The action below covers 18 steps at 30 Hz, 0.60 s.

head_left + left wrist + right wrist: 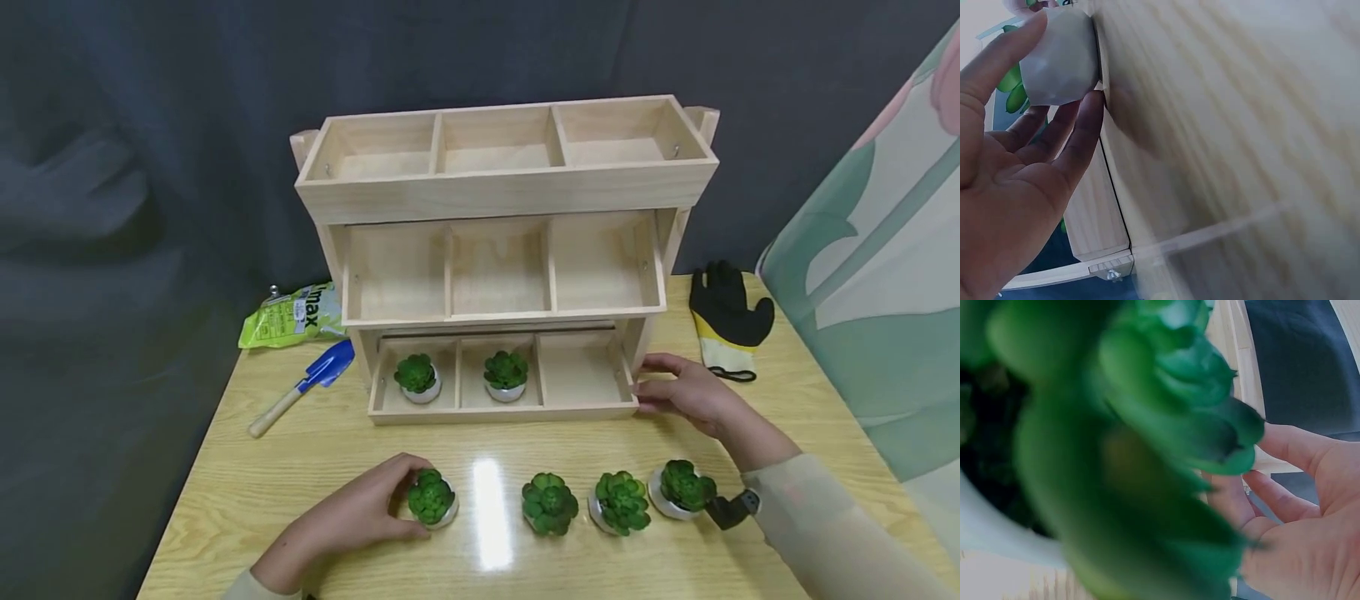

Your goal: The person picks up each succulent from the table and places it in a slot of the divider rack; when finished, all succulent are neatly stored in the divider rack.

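Note:
In the head view my left hand (372, 506) holds a small potted succulent (431, 497) at the table's front, thumb and fingers round its white pot (1063, 59). My right hand (693, 393) touches the right end of the three-tier wooden planter shelf (502, 414), beside its lowest tray. Fairly straight fingers show there; the exact contact is partly hidden. Two potted succulents stand in that tray, one in the left compartment (417, 377) and one in the middle (506, 373). A blurred succulent (1147, 450) covers much of the right wrist view.
Three more succulents stand in front of the shelf: one near the middle (550, 503), another (621, 502) to its right, and a third (681, 488) near my right forearm. A blue trowel (303, 387) and green bag (292, 318) lie left; a black-and-yellow glove (726, 317) lies right.

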{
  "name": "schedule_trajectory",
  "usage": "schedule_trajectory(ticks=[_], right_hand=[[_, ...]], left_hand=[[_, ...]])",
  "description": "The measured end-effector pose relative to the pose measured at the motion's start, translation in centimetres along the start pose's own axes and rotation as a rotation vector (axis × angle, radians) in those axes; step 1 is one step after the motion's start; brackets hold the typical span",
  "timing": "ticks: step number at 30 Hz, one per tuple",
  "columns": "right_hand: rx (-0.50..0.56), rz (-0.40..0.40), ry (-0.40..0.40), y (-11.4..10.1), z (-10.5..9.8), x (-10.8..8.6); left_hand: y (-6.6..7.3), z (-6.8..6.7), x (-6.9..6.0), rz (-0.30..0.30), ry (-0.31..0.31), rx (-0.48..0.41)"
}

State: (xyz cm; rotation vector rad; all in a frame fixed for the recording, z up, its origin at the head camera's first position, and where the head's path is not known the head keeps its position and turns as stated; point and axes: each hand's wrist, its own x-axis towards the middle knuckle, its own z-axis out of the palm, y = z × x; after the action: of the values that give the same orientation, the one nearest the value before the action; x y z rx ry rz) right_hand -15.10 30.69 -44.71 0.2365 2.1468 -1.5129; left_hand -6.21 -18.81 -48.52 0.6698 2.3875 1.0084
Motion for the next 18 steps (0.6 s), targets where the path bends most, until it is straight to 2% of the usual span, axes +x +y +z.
schedule_trajectory(ticks=[3, 18], right_hand=[[-0.001, -0.005, -0.003, -0.17, -0.36, 0.08], [0.001, 0.015, 0.013, 0.21, -0.13, 0.28]], left_hand=[[0.12, 0.0, 0.43, 0.01, 0.004, 0.003], [0.14, 0.18, 0.47, 0.009, 0.0, -0.001]])
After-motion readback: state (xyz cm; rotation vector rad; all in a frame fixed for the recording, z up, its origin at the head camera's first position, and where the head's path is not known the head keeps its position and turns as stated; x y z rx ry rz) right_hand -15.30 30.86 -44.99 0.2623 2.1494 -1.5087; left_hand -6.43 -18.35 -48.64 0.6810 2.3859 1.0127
